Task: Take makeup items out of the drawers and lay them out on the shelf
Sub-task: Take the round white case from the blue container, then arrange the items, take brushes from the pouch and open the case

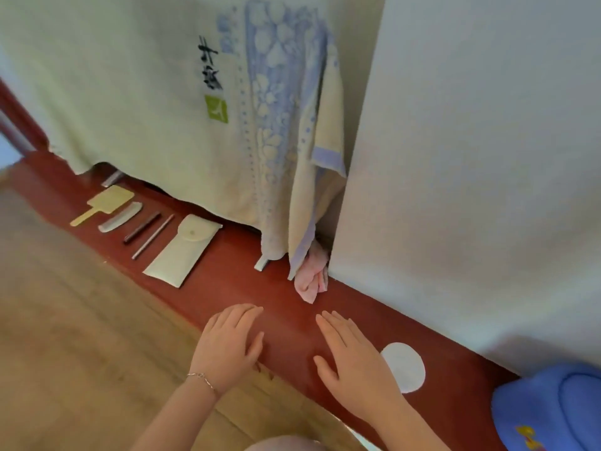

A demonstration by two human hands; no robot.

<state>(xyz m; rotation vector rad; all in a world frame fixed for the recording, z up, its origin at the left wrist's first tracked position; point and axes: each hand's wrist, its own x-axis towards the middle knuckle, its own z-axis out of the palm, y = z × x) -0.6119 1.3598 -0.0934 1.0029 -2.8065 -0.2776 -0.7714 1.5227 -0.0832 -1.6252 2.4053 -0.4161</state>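
Observation:
A dark red shelf (286, 320) runs diagonally from upper left to lower right. Laid out in a row on it are a pale yellow hand mirror (105, 203), a white comb (121, 217), a dark brown pencil (142, 228), a thin mauve pencil (153, 236) and a white snap pouch (183, 250). A white round pad (406, 366) lies on the shelf beside my right hand. My left hand (229, 345) and my right hand (353, 356) rest flat on the shelf with straight fingers, holding nothing. No drawer is visible.
A cream towel with a blue floral band (276, 125) hangs over the back of the shelf. A pink cloth (312, 278) dangles below it. A white wall panel (471, 190) stands at the right. A blue cap (553, 411) sits at the lower right. Wooden floor (65, 320) lies to the left.

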